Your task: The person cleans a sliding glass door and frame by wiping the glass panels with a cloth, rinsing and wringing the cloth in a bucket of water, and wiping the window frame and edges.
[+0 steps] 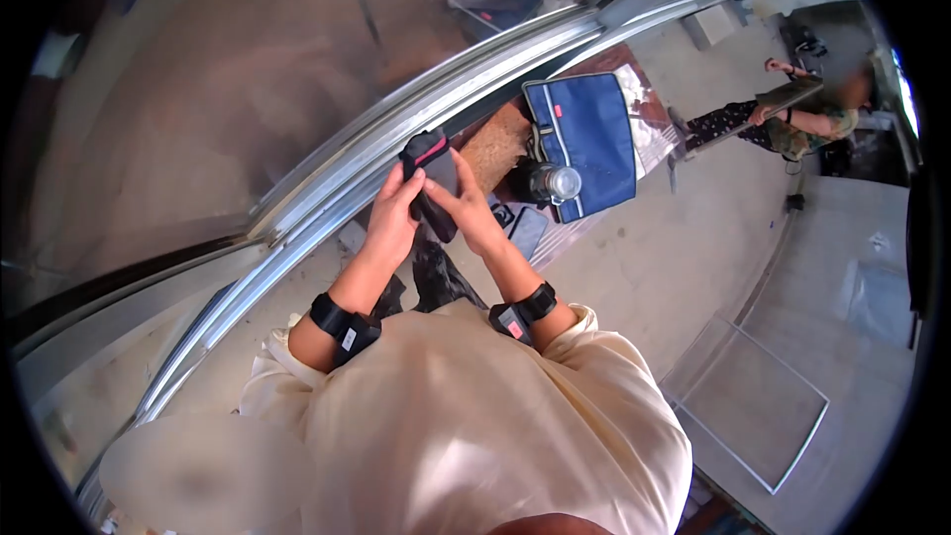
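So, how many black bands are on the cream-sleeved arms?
2: one black band on the left forearm, another band on the right forearm. Sleeves may hide more.

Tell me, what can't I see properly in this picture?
In the head view:
Underside of the dark pouch: turned away, behind the left hand and right hand.
Inside of the blue bag: hidden by its cover.
Any writing on the left wristband: too small.
Shapes past the metal rail: too blurry.
Rest of the pale shirt: cut off by bottom edge.
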The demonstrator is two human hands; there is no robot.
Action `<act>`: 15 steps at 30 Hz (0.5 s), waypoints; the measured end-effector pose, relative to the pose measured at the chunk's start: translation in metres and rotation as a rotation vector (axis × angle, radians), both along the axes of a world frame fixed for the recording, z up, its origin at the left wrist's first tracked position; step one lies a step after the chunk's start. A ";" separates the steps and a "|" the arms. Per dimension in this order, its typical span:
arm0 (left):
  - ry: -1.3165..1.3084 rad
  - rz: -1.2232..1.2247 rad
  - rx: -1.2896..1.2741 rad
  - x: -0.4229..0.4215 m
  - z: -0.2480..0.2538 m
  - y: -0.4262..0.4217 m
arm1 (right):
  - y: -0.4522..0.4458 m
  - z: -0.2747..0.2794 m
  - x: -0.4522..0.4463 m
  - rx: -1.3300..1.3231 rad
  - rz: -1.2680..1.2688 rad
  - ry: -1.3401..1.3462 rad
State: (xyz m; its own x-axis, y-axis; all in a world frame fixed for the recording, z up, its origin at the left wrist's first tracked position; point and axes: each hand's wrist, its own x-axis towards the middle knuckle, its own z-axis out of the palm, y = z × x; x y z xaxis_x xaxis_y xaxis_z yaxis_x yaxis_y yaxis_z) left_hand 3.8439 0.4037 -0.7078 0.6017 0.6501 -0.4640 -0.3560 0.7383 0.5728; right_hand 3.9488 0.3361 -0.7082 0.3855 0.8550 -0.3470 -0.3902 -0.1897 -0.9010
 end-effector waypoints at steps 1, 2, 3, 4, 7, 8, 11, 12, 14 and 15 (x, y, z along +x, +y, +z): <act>-0.016 0.012 0.018 0.003 0.008 0.006 | 0.002 0.003 0.022 0.011 0.184 -0.260; -0.028 0.026 0.032 -0.001 0.017 0.014 | 0.002 0.008 0.051 0.014 0.368 -0.518; -0.032 0.045 0.023 -0.007 0.023 0.020 | 0.006 0.045 0.080 0.036 0.317 -0.365; -0.031 0.053 0.025 -0.013 0.032 0.024 | 0.012 0.093 0.110 0.151 0.229 -0.381; -0.007 0.013 0.024 -0.025 0.044 0.023 | 0.015 0.272 0.177 0.435 0.104 -1.112; -0.011 0.017 0.020 -0.026 0.042 0.022 | 0.014 0.316 0.190 0.471 0.054 -1.352; 0.008 -0.019 0.008 -0.032 0.041 0.017 | 0.022 0.395 0.202 0.331 -0.036 -1.927; -0.007 -0.015 0.010 -0.035 0.039 0.015 | 0.028 0.409 0.204 0.254 -0.037 -2.042; -0.006 -0.007 -0.030 -0.035 0.034 0.011 | 0.039 0.421 0.208 0.097 -0.012 -2.156; -0.054 -0.036 -0.010 -0.038 0.036 0.010 | 0.046 0.426 0.209 0.019 0.001 -2.200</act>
State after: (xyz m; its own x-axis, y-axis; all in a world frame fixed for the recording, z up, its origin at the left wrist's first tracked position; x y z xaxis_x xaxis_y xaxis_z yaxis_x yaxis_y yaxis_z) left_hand 3.8057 0.4133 -0.6717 0.6490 0.6228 -0.4371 -0.3589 0.7571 0.5459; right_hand 4.1576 0.3818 -0.2819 0.0417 0.8525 0.5211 0.9607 -0.1775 0.2136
